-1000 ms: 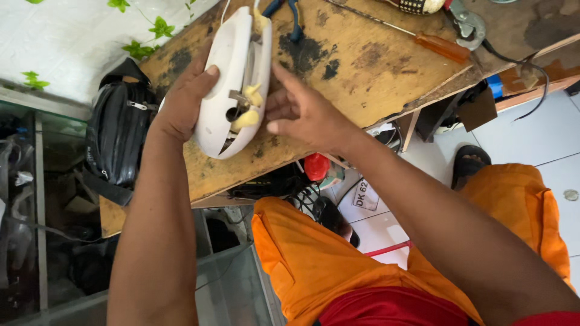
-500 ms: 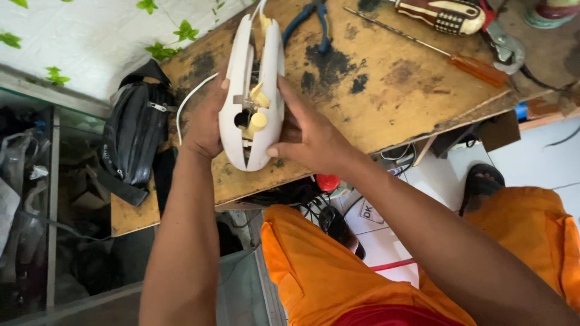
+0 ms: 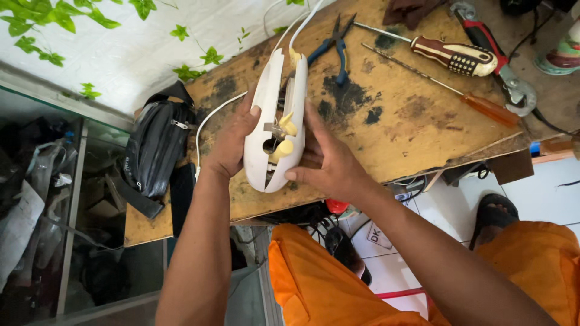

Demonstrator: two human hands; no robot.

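Nearest to the camera are the person's orange trousers (image 3: 326, 284) and the 2 bare forearms that rise from them toward the bench. The left hand (image 3: 232, 145) and the right hand (image 3: 326, 163) hold between them a white plastic casing (image 3: 275, 121), which is lifted just above the near edge of the wooden workbench (image 3: 411, 127) and stands almost on its edge. The casing is made of 2 shells, opened a little along the seam, and inside the gap show 2 pale yellow parts (image 3: 284, 137) and some metal. The left fingers are curled around the outer shell with the thumb laid on its face; the right fingers are stretched and pressed flat against the other shell, so the piece is squeezed from both sides, not pinched. I judge it light and stiff, but smooth and therefore a little slippery, and the thin edges of the shells could crack if they are bent apart too hard. The safer place to hold is the broad outer faces, away from the yellow parts and from the white cable (image 3: 208, 121) that leaves the top end. A black bag (image 3: 154, 145) hangs at the left of the bench. Farther on the bench lie blue-handled pliers (image 3: 335, 45), 2 screwdrivers (image 3: 456, 55) and an adjustable wrench (image 3: 501, 66).
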